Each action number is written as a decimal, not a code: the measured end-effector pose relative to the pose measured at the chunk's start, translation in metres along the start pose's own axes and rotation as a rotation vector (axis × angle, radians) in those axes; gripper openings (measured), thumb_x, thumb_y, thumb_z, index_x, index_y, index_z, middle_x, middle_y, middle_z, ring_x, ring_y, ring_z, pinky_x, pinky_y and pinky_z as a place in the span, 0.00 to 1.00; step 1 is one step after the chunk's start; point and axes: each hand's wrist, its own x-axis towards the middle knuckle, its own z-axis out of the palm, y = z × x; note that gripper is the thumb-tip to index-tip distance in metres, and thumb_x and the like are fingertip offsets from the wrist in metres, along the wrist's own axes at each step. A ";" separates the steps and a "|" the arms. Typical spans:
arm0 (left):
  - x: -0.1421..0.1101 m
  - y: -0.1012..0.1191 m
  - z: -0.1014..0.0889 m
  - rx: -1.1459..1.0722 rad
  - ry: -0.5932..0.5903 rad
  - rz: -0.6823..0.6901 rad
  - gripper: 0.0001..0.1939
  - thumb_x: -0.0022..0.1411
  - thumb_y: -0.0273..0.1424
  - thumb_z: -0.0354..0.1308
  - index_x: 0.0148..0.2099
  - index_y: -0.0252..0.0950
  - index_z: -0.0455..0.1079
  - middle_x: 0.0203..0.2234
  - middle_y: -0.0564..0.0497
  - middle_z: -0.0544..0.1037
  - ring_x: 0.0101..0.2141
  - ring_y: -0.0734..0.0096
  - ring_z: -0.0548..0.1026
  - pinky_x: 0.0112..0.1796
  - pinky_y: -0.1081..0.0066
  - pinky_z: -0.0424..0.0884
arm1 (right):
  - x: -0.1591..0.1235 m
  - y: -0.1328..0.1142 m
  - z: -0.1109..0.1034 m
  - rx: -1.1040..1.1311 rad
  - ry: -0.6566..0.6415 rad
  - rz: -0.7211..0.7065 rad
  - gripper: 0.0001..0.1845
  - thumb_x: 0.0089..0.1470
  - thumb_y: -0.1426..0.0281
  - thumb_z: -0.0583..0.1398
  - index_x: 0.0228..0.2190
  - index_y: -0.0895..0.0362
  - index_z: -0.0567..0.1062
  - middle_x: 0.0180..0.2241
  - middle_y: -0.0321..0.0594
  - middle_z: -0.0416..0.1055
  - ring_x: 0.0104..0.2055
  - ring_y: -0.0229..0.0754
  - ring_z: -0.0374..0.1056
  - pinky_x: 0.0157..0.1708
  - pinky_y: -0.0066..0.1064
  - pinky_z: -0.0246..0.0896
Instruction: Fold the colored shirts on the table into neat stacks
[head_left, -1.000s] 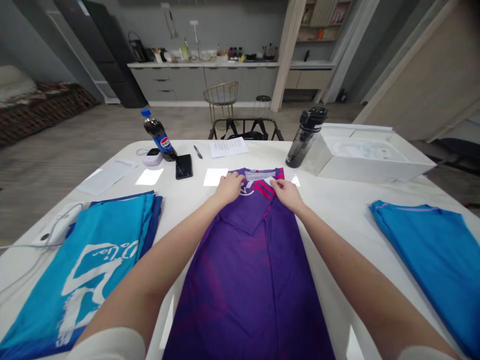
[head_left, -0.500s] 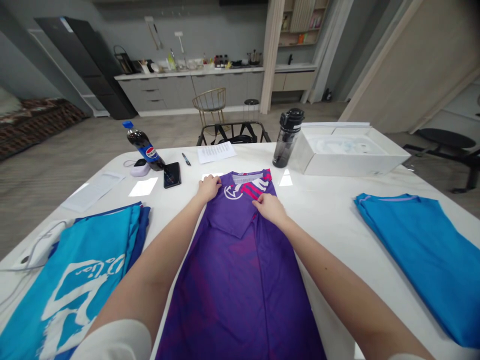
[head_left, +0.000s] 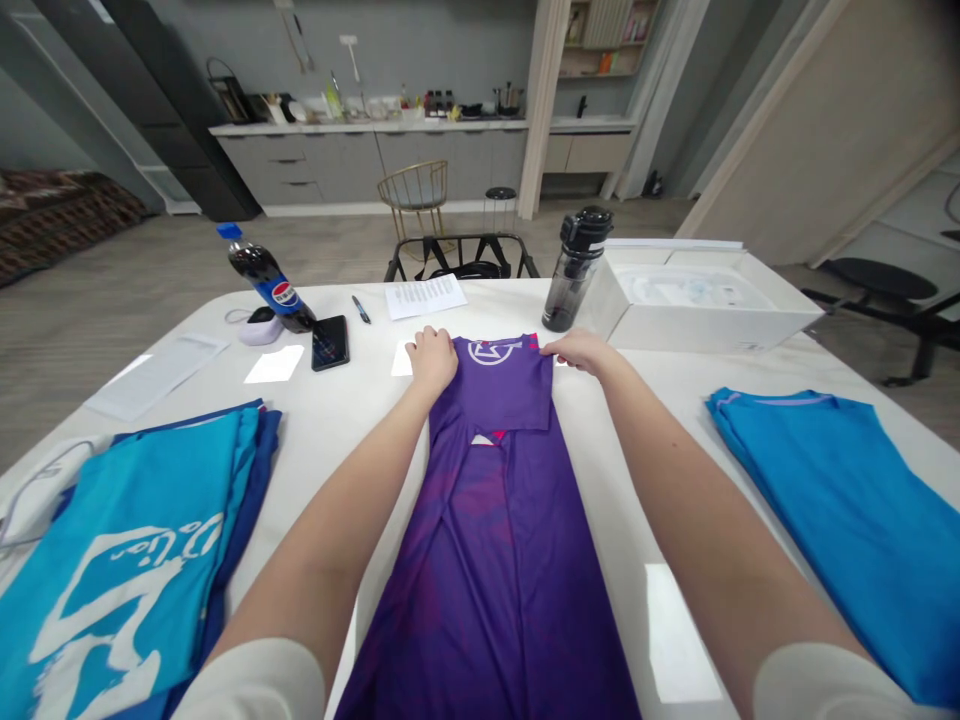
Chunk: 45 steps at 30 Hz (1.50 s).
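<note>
A purple jersey (head_left: 491,530) with pink marks lies flat and lengthwise on the white table (head_left: 360,400), its top part doubled into a smooth panel bearing a white logo. My left hand (head_left: 433,360) grips the panel's upper left edge, fingers curled over the cloth. My right hand (head_left: 585,350) reaches across to the upper right corner, fingertips on the fabric edge. A small patch of pink and white shows below the panel. The collar is hidden.
A folded blue printed shirt stack (head_left: 127,560) lies left and a folded blue shirt (head_left: 832,510) right. Along the far side stand a cola bottle (head_left: 270,280), phone (head_left: 331,342), paper sheet (head_left: 425,296), dark tumbler (head_left: 576,270) and open white box (head_left: 697,300).
The jersey's top has shifted from showing collar and pink stripes to a flat purple panel with the logo. My right hand has moved outward to the right edge.
</note>
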 end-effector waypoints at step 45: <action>-0.422 -0.098 -0.137 0.136 -0.240 0.079 0.09 0.69 0.34 0.51 0.47 0.38 0.70 0.38 0.45 0.80 0.42 0.55 0.78 0.45 0.58 0.64 | -0.301 -0.018 0.170 -0.554 0.016 -1.079 0.14 0.67 0.70 0.56 0.51 0.54 0.76 0.45 0.44 0.73 0.45 0.45 0.71 0.44 0.34 0.54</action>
